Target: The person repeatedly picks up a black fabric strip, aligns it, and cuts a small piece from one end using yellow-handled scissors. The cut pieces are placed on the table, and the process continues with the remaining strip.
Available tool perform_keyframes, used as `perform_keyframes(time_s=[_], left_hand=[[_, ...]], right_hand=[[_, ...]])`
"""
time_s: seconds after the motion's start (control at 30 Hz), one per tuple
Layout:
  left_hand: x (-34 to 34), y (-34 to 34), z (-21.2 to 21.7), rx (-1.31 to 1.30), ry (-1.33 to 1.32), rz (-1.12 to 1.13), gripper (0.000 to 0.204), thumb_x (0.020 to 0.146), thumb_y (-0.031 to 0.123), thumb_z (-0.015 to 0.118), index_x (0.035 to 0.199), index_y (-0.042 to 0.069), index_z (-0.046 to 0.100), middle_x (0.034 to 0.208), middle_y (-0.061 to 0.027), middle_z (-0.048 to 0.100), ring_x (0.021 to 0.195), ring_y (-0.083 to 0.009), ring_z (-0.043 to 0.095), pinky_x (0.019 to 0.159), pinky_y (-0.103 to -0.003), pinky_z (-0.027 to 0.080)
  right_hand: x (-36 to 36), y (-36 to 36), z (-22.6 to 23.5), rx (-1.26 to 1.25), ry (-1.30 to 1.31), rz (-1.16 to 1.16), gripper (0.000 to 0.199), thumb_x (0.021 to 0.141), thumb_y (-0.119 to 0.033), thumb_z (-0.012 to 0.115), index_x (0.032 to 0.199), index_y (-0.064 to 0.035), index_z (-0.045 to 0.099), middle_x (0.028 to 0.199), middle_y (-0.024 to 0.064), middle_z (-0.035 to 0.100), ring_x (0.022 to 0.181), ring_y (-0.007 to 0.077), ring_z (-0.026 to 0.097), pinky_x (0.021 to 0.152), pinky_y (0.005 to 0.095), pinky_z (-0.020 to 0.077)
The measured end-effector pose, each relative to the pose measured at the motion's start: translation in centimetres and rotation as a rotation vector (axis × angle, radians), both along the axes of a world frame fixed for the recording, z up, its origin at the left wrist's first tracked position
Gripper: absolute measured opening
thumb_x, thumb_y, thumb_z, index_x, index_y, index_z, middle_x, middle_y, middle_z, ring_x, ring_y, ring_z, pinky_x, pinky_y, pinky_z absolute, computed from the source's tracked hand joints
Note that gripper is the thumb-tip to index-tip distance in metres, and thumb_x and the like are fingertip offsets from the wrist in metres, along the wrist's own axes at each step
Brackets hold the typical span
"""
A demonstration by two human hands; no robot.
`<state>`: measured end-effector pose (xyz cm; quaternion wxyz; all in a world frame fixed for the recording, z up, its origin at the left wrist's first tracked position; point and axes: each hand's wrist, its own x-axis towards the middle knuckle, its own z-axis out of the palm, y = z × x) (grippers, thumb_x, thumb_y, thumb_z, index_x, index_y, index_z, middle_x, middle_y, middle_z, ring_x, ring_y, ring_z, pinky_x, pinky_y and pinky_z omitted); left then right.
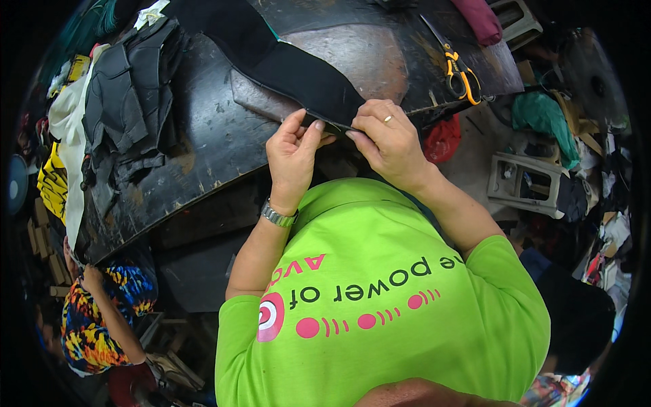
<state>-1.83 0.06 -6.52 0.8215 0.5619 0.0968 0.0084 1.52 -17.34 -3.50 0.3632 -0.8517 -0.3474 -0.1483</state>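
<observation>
1. Left hand (293, 159): centre of the frame, fingers bent and pinched shut on the near end of the black fabric strip (285, 64); a metal watch (279, 216) sat on the wrist below it.
2. Right hand (388, 139): just right of the left hand and touching it at the fingertips, closed on the same end of the strip; a ring (387, 119) showed on one finger.
3. Black fabric strip: long and curved, running from the upper centre of the frame down to both hands, lying on the dark worktable (203, 156).
4. Scissors (459, 71): orange handles, upper right of the frame, resting on the table, well apart from the hands.
5. Pile of black cloth pieces (129, 102): upper left, heaped on the table.
6. White and yellow cloth (64, 149): far left, hanging past the table edge.
7. Green shirt (386, 305): bright, with pink and dark print, filling the lower centre.
8. Second person (102, 312): lower left, in a many-coloured patterned top, one hand raised near the table edge.
9. Grey plastic frame (525, 180): right of centre, among loose clutter on the floor.
</observation>
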Motion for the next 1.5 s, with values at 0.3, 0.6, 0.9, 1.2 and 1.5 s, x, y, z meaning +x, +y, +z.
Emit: perform_keyframes(time_s=[0.3, 0.6, 0.9, 1.2, 1.5], left_hand=[[0.9, 1.0, 1.5, -0.07, 0.021, -0.081, 0.024, 0.097, 0.004, 0.052, 0.119, -0.005, 0.056, 0.094, -0.0081, 0.067, 0.086, -0.0152, 0.068, 0.077, -0.03, 0.059], [0.9, 1.8, 0.9, -0.139, 0.041, -0.069, 0.028, 0.097, 0.004, 0.049, 0.123, -0.004, 0.052, 0.099, -0.0088, 0.066, 0.09, -0.0164, 0.068, 0.079, -0.033, 0.06], [2.0, 2.6, 2.0, -0.13, 0.049, -0.089, 0.024, 0.096, 0.007, 0.051, 0.118, -0.003, 0.054, 0.102, -0.0086, 0.066, 0.091, -0.0151, 0.067, 0.078, -0.031, 0.059], [4.1, 2.7, 3.2, -0.23, -0.028, -0.126, 0.02, 0.097, 0.008, 0.051, 0.115, 0.0, 0.056, 0.104, -0.0092, 0.068, 0.092, -0.017, 0.069, 0.08, -0.032, 0.058], [3.6, 1.8, 3.1, -0.215, -0.04, -0.109, 0.023, 0.098, 0.008, 0.05, 0.118, -0.001, 0.055, 0.105, -0.0094, 0.068, 0.093, -0.0172, 0.068, 0.081, -0.033, 0.058]], right_hand=[[2.9, -5.3, 2.1, -0.013, 0.148, -0.11, 0.019, 0.08, -0.014, 0.071, 0.089, -0.0012, 0.061, 0.09, 0.0136, 0.062, 0.087, 0.0311, 0.061, 0.077, 0.037, 0.0485], [7.7, -15.6, 0.6, -0.68, 0.147, -0.786, 0.028, 0.085, -0.026, 0.066, 0.098, -0.0014, 0.065, 0.1, 0.0179, 0.059, 0.093, 0.0377, 0.061, 0.079, 0.0457, 0.0495], [8.5, -17.0, 2.2, -0.23, 0.738, -0.581, 0.019, 0.083, -0.014, 0.062, 0.095, -0.0007, 0.064, 0.079, 0.0105, 0.067, 0.073, 0.0245, 0.067, 0.06, 0.0353, 0.0512], [-1.3, -11.9, 0.5, 0.773, 1.8, 0.457, 0.079, 0.062, -0.055, 0.084, 0.114, -0.0065, 0.05, 0.086, 0.013, 0.061, 0.07, 0.0164, 0.062, 0.061, 0.027, 0.0512], [-1.9, -9.7, -1.1, 0.471, 1.935, 0.617, 0.098, 0.064, -0.057, 0.082, 0.132, 0.0011, 0.042, 0.089, 0.01, 0.06, 0.073, 0.0139, 0.059, 0.068, 0.0248, 0.05]])
